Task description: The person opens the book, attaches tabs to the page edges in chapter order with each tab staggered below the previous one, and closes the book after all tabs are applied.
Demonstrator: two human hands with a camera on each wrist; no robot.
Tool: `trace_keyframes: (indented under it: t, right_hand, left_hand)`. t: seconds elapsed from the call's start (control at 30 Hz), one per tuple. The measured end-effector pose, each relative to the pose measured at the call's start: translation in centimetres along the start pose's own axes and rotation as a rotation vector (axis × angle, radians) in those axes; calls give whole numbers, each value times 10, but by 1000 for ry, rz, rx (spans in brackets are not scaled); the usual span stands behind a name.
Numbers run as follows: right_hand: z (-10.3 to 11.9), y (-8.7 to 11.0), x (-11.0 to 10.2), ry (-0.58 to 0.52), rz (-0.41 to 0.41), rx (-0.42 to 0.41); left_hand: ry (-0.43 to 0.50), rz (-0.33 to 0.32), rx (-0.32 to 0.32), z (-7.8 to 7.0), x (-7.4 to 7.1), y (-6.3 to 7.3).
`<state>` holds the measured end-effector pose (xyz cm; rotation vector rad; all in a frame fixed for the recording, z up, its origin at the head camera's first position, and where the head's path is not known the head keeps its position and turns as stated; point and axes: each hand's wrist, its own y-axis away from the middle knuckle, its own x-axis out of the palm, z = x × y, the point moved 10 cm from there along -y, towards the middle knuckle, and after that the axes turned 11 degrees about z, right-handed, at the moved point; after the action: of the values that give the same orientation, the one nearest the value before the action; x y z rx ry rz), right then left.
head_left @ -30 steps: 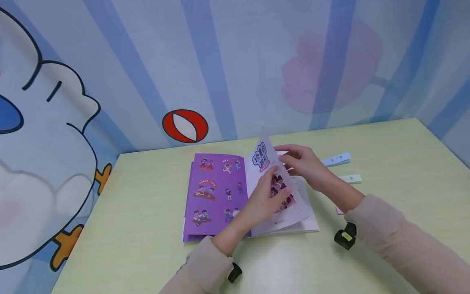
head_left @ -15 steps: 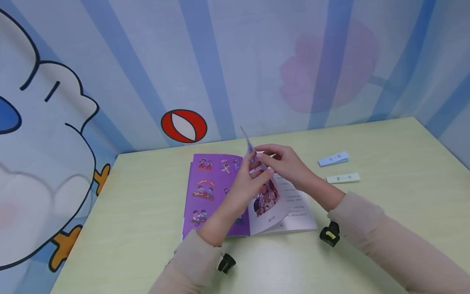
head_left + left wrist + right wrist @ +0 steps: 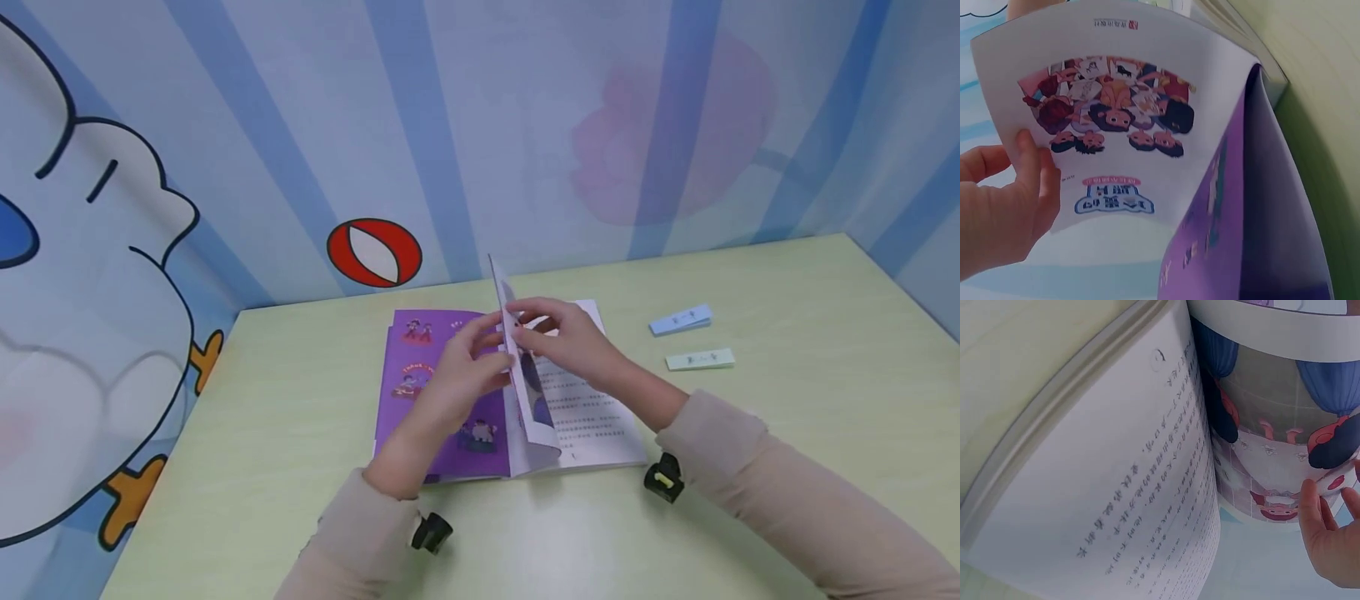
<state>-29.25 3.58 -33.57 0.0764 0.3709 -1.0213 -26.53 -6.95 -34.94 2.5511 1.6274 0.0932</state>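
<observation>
An open book (image 3: 592,417) lies on the table, its purple left page (image 3: 480,408) dotted with small cartoon figures and its right page printed with text. Between them stands a turning page (image 3: 531,400), nearly upright. My left hand (image 3: 465,375) pinches this page's outer edge from the left; in the left wrist view a title and a group of drawn children (image 3: 1110,115) face that hand. From the other side, my right hand (image 3: 570,337) pinches the same page. The right wrist view shows a coloured illustration (image 3: 1272,406) there, with the right thumb and fingers at its edge.
A blue paper slip (image 3: 681,320) and a pale green slip (image 3: 701,359) lie right of the book on the light table (image 3: 787,333). Behind stands a blue-striped backdrop (image 3: 510,167) with a printed ball and a large cartoon figure. Small black cameras hang at both wrists.
The page has swung from the right side to nearly upright. Both hands have moved left with it, and more of the text page beneath shows.
</observation>
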Motion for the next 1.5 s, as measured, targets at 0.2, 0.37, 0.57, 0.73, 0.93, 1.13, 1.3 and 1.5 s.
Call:
trace_keyframes:
  t: [0.2, 0.37, 0.57, 0.73, 0.93, 1.13, 1.3, 1.5]
  right_hand:
    - [-5, 1, 8, 51, 7, 33]
    - [-12, 3, 20, 82, 23, 34]
    - [-25, 6, 37, 85, 55, 52]
    - [-27, 8, 50, 83, 80, 24]
    - [-25, 8, 60, 126, 96, 8]
    - [-19, 9, 74, 211, 167, -52]
    - [-17, 10, 88, 384, 249, -86]
    - [-12, 13, 103, 560, 334, -157]
  left_hand:
    - [-17, -48, -26, 0, -21, 11]
    - [-23, -63, -52, 4, -38, 21]
    - [-66, -101, -99, 13, -62, 36]
    - [-80, -136, -134, 21, -80, 46]
    - [-86, -174, -181, 31, -97, 55]
    - [-96, -184, -220, 42, -114, 63]
    - [-112, -203, -246, 53, -127, 68]
    - [-158, -225, -259, 66, -138, 69]
